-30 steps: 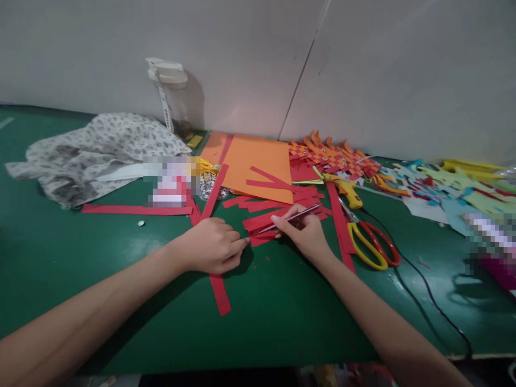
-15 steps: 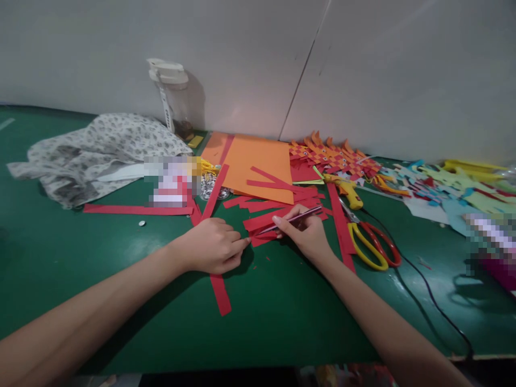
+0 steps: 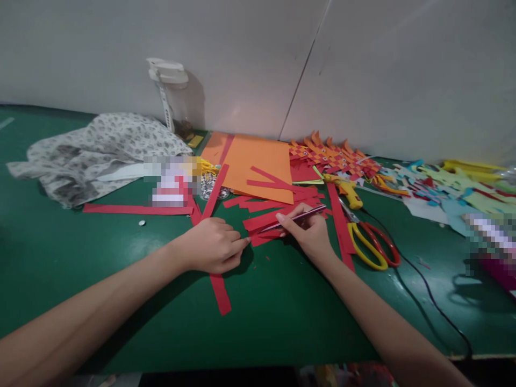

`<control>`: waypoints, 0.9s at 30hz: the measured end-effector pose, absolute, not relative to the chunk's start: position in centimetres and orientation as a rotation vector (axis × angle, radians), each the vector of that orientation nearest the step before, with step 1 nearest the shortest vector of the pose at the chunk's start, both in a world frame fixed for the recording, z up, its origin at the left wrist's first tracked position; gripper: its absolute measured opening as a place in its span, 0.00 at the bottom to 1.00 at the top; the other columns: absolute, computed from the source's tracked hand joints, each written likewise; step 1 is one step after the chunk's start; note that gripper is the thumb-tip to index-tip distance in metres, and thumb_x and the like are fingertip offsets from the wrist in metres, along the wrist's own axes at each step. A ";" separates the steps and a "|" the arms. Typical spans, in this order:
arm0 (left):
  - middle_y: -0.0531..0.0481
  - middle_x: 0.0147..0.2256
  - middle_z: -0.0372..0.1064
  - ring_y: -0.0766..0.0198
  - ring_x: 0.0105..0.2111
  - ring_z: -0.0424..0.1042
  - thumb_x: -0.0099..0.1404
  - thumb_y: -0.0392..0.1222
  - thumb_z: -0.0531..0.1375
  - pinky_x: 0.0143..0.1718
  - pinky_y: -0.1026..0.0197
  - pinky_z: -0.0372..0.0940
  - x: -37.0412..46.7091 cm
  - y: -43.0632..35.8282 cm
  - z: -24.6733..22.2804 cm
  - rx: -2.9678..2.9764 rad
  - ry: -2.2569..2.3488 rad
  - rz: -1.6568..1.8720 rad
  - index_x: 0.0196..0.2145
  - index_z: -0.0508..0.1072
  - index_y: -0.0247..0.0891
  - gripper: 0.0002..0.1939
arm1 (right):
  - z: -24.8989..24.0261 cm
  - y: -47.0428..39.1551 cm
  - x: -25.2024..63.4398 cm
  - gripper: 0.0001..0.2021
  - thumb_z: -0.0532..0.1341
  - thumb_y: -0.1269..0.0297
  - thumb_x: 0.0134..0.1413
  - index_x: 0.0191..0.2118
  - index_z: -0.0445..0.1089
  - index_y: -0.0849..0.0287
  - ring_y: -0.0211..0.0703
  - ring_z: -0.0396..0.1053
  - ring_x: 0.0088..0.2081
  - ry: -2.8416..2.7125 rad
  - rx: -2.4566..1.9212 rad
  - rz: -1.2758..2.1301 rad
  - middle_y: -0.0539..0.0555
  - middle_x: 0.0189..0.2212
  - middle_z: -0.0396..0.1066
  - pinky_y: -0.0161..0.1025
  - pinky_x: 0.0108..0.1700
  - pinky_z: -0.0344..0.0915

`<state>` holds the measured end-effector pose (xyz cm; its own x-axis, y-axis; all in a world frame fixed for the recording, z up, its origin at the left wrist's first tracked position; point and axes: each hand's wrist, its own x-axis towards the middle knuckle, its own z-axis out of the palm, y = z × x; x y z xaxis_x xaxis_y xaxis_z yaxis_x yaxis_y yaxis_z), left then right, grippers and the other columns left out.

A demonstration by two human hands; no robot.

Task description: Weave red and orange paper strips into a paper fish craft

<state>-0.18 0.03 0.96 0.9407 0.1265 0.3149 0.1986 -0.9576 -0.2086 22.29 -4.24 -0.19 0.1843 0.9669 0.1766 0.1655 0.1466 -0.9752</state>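
A piece of red paper lies in front of me on the green table. My left hand is closed, its fingertips pinching the paper's left corner. Held like a pen in my right hand is a slim dark pen-like tool with a pinkish sheen. Its thin tip rests on the paper's surface; whether it is a pen or a blade I cannot tell. Beneath my left hand runs a long red paper strip, partly hidden. More red strips lie just behind the paper.
Scissors with yellow and red handles and a yellow glue gun lie right of my right hand. Orange sheets, woven paper fish and coloured scraps are behind. Patterned cloth and a bottle stand left.
My right hand and the tool have slid slightly to the right, the tip moving along the red paper away from my left fingertips. My left hand stays in place.
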 end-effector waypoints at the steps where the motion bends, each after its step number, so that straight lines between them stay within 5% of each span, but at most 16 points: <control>1: 0.53 0.21 0.68 0.64 0.20 0.66 0.62 0.37 0.51 0.19 0.59 0.57 -0.2 0.0 1.0 -2.859 -0.243 -0.439 0.35 0.73 0.36 0.12 | -0.2 -4.3 22.2 0.15 0.67 0.54 0.44 0.24 0.62 0.57 0.38 0.70 0.19 -1.253 -1.276 0.882 0.48 0.17 0.70 0.34 0.22 0.66; 27: 0.53 0.20 0.67 0.64 0.19 0.65 0.61 0.37 0.51 0.18 0.59 0.58 -0.2 0.0 1.0 -2.866 -0.242 -0.475 0.37 0.73 0.35 0.12 | 0.2 -4.3 22.6 0.16 0.68 0.53 0.42 0.22 0.61 0.55 0.40 0.68 0.18 -1.209 -1.306 0.794 0.46 0.16 0.67 0.36 0.22 0.65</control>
